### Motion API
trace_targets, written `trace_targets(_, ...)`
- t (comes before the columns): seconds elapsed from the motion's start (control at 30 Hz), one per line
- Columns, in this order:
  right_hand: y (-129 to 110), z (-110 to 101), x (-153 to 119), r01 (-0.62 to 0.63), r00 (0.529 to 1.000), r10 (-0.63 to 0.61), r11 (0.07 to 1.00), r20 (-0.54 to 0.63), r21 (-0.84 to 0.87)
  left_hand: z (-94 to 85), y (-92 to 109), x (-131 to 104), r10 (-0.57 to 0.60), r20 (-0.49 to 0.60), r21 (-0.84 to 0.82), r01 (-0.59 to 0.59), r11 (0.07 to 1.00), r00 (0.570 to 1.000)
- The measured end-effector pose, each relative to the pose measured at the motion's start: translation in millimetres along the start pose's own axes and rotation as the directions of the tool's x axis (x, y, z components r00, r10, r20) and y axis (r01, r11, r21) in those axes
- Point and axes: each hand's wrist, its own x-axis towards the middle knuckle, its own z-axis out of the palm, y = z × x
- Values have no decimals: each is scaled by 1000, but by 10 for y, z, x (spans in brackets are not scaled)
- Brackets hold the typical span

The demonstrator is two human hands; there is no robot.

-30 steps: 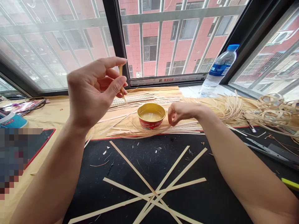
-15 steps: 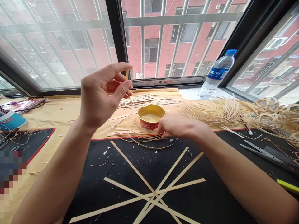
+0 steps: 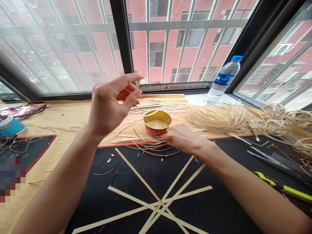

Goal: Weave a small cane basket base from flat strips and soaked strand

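My left hand (image 3: 112, 102) is raised left of the bowl, a thin bamboo strip (image 3: 137, 85) pinched between thumb and fingers. Below it, a red and yellow bowl (image 3: 157, 122) holds some liquid. Against the bowl's right side is my right hand (image 3: 181, 138), its fingers closed; whatever they may hold is hidden. Several flat strips (image 3: 134, 211) lie crossed on the black mat (image 3: 102, 198) in front of me. Thin curved strands (image 3: 156, 152) rest at the mat's back edge, under and beside the bowl.
Coiled strips (image 3: 216, 117) fill the back right, near a water bottle (image 3: 224, 79). Scissors (image 3: 270, 159) and a yellow-green tool (image 3: 285, 189) lie at right. Far left is a blue cup (image 3: 12, 126). Behind the table stand barred windows.
My left hand has shifted slightly right and down with the strip. My right hand has turned knuckles-up beside the bowl, and more of the yellow-green tool shows at right.
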Motion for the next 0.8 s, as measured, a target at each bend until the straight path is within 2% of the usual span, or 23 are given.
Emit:
trace_targets(0.23, 2, -32, -54, -3, 1000, 3, 999, -10, 38, 29, -15, -13, 9, 16, -2, -9, 1000, 1000)
trace_targets(0.43, 103, -97, -139, -33, 998, 38, 993, -40, 116, 25, -25, -18, 22, 5, -31, -22, 999, 1000)
trace_targets(0.63, 101, -104, -138, 61, 995, -52, 992, -84, 106, 33, -29, -17, 32, 19, -11, -31, 999, 999)
trace_targets(0.8, -39, -34, -86, 227, 965, -218, 973, -149, 47, 31, -21, -17, 27, 17, 3, -27, 1000, 999)
